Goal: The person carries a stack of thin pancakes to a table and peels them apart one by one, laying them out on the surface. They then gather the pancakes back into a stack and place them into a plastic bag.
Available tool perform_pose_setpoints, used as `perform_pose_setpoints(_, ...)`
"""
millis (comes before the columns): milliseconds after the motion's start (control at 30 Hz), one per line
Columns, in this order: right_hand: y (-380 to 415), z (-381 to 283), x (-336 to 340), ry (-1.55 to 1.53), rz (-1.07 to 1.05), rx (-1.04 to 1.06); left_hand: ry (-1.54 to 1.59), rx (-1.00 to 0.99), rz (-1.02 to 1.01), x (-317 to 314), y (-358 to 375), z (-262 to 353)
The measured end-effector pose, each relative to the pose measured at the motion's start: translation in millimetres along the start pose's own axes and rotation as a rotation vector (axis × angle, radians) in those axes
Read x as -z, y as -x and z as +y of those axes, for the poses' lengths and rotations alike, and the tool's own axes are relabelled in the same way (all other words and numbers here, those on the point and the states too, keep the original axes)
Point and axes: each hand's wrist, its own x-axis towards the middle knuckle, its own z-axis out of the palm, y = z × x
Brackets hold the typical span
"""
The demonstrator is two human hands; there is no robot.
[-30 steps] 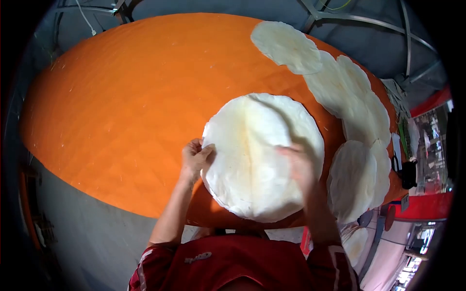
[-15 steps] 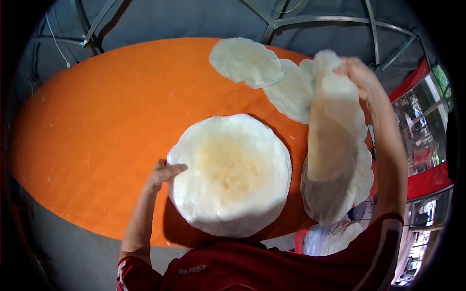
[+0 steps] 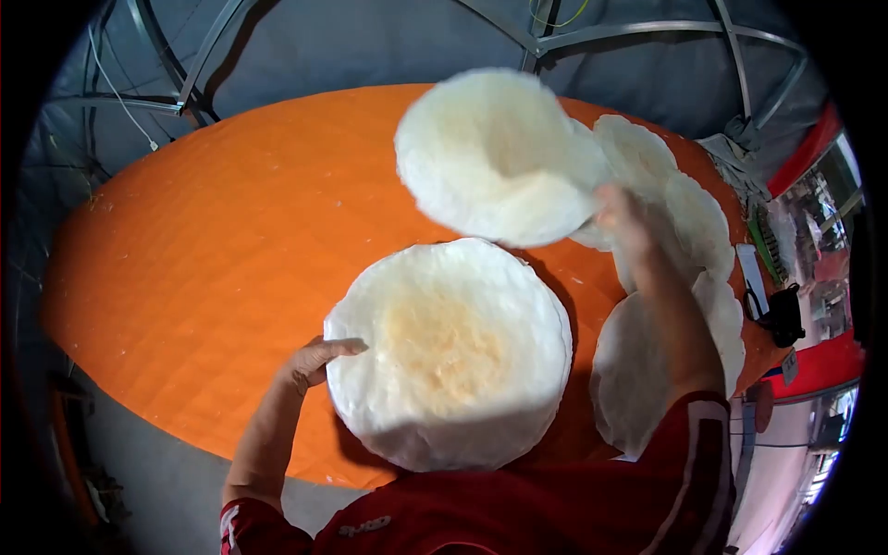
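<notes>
A stack of thin round white sheets (image 3: 449,356), tan in the middle, lies on the orange table cover (image 3: 203,250). My left hand (image 3: 328,359) grips the stack's left edge, thumb on top, its fingers hidden below. Beyond the stack, my right hand (image 3: 620,215) pinches the right edge of a single round sheet (image 3: 495,153), which is spread out, slightly blurred and over the table's far edge. More thin round sheets (image 3: 698,222) overlap along the right side, partly behind my right forearm.
A black object (image 3: 784,314) and a white strip (image 3: 751,277) lie at the table's right edge, near a grey cloth (image 3: 737,166). Metal frame bars (image 3: 638,31) stand behind the table. Grey floor (image 3: 157,407) shows at the lower left.
My right hand has moved left and nearer, and the sheet it holds has swung from hanging at the right to spread out at the far middle. My left hand still holds the stack.
</notes>
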Motion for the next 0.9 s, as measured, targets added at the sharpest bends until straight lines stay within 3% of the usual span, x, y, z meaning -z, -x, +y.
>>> perform_pose_setpoints(67, -12.7, 53.0, 28.6, 0.460, 0.093, -0.024, -0.072, 0.017, 0.013, 3.8, 3.2, -6.6)
perform_pose_setpoints(133, 12.4, 72.2, 44.3, 0.628, 0.052, 0.039, -0.066, -0.019, 0.036, 3.2, 7.2, -10.7)
perform_pose_setpoints(233, 61.5, 76.0, 54.7, 0.698, -0.212, 0.192, 0.000, -0.043, 0.028, -6.4, 9.4, -14.9)
perform_pose_setpoints(367, 122.2, 80.8, 37.0, 0.802, -0.457, 0.194, 0.075, -0.156, 0.072, -1.5, 13.4, -30.7)
perform_pose_setpoints(433, 137.5, 98.6, 39.8, 0.652, -0.663, 0.375, 0.074, -0.217, 0.077, -11.2, 27.9, -27.2)
perform_pose_setpoints(533, 164.4, 113.2, 28.3, 0.971, -0.641, 0.905, 0.095, -0.282, 0.165, 8.7, 55.0, -38.1)
perform_pose_setpoints(667, 198.1, 127.1, -4.1, 1.267, -0.360, 0.820, 0.024, -0.355, 0.291, 72.9, 119.9, -21.7)
perform_pose_setpoints(767, 184.1, 157.1, -32.1, 1.437, -0.179, 1.112, -0.108, -0.375, 0.449, 178.1, 165.9, -22.2)
perform_pose_setpoints(800, 166.5, 167.8, -38.0, 1.610, -0.227, 1.090, -0.115, -0.453, 0.581, 177.2, 183.3, -17.4)
perform_pose_setpoints(867, 144.7, 181.6, -53.4, 1.659, -0.101, 1.331, 0.019, -0.379, 0.597, 206.1, 220.1, -21.9)
perform_pose_setpoints(900, 132.4, 185.1, -62.2, 1.675, -0.028, 1.459, 0.148, -0.438, 0.364, 281.2, 234.2, -61.2)
